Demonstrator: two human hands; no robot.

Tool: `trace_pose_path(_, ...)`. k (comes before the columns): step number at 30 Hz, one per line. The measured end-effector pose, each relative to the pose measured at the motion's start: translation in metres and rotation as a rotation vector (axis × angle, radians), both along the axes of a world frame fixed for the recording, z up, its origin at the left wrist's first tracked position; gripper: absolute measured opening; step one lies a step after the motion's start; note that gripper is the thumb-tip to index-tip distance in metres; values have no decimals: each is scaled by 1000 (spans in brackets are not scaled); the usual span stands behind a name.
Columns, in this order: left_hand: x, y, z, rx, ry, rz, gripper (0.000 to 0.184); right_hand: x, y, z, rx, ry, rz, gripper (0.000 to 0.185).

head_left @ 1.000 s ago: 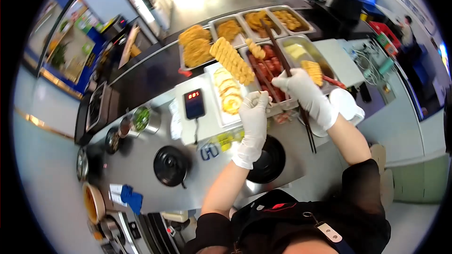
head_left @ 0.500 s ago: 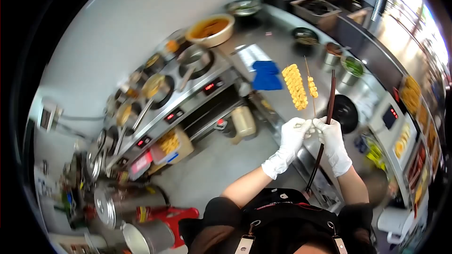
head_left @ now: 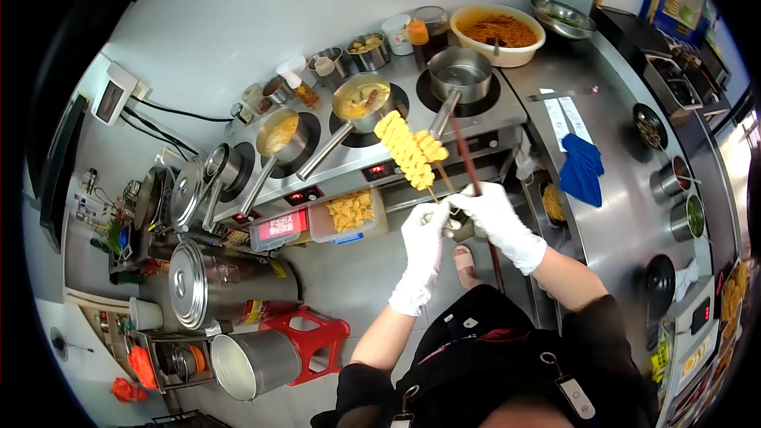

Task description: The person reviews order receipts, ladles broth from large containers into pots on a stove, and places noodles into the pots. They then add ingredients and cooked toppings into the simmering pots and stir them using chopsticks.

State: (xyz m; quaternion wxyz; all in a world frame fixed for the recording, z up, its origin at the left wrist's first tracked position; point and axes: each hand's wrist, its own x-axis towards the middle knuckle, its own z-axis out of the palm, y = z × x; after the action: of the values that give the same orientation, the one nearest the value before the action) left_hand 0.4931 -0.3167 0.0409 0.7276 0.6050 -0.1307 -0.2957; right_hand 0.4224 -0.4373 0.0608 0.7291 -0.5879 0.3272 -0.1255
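Both my hands wear white gloves and are close together in front of me. My left hand (head_left: 422, 250) is closed on the stick of a skewer threaded with folded yellow food (head_left: 406, 150). A shorter skewer of yellow pieces (head_left: 430, 146) tilts beside it, its bare stick running down to my right hand's fingertips. My right hand (head_left: 501, 226) also grips long dark-red chopsticks (head_left: 466, 157), which pass through it and stick out below. Both skewers point up toward the stove (head_left: 507, 111). Exactly which fingers pinch each stick is hard to make out.
Behind the skewers, a saucepan with broth (head_left: 361, 101) and an empty-looking saucepan (head_left: 460, 75) stand on burners, handles toward me. To the right, a blue cloth (head_left: 581, 170) lies on the steel counter (head_left: 618, 222). A red stool (head_left: 321, 341) and large pots are at left.
My view and body have turned left, so the skewers and chopsticks now stand before the stove instead of over the right counter. Both hands still hold them.
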Motion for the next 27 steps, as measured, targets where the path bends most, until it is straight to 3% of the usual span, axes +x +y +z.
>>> trace_pose_path(6, 113, -20, 13, 145, -141, 203, 16, 123, -42, -20, -28, 24, 118, 21)
trace_pose_path(10, 194, -29, 5, 178, -145, 276, 13, 181, -104, -22, -280, 57, 141, 29)
trace_pose_path(13, 252, -24, -21, 302, -194, 238, 15, 203, -146, -11, -176, 182, 133, 31)
trace_pose_path(14, 269, -23, -25, 314, -181, 210, 15, 214, -167, -39, -356, 121, 91, 28)
trace_pose_path(17, 310, -25, -27, 414, -112, 178, 14, 222, -221, -66, -440, 235, 14, 26)
trace_pose_path(22, 361, -32, -26, 563, -199, 29, 18, 210, -281, -103, -448, 407, -201, 22)
trace_pose_path(27, 408, -37, -33, 702, -312, -117, 28, 224, -320, -146, -479, 604, -264, 31)
